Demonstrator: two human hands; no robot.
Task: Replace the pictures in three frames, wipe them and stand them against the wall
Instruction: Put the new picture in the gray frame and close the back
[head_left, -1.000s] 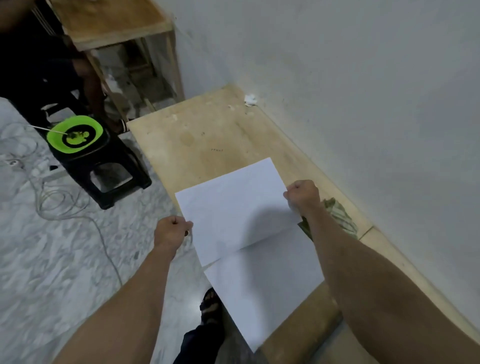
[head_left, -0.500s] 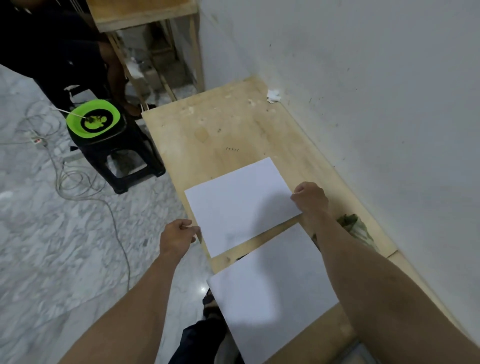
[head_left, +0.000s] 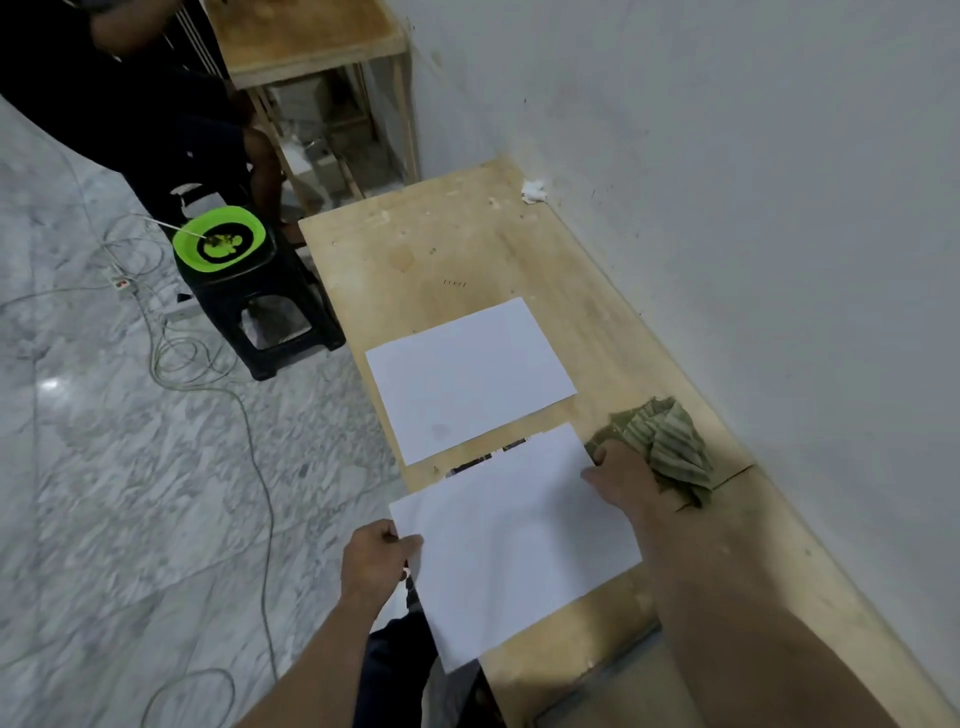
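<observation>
Two white sheets lie on a long wooden bench (head_left: 467, 244) beside the wall. The far sheet (head_left: 470, 376) lies flat with no hand on it. The near sheet (head_left: 519, 545) overhangs the bench's front edge. My left hand (head_left: 376, 558) pinches that sheet's left edge, and my right hand (head_left: 623, 478) grips its upper right corner. A dark printed strip (head_left: 470, 464) peeks out from under its top edge. A crumpled green striped cloth (head_left: 665, 441) lies right behind my right hand. No picture frame is in view.
The white wall (head_left: 753, 208) runs along the bench's right side. A black stool (head_left: 260, 312) with a green plate (head_left: 219, 239) stands left of the bench, with cables (head_left: 208, 374) on the marble floor. A seated person (head_left: 130, 104) and another wooden table (head_left: 301, 36) are beyond.
Both hands laid the far sheet flat on the bench and let go of it. They then moved back toward me and took hold of the near sheet.
</observation>
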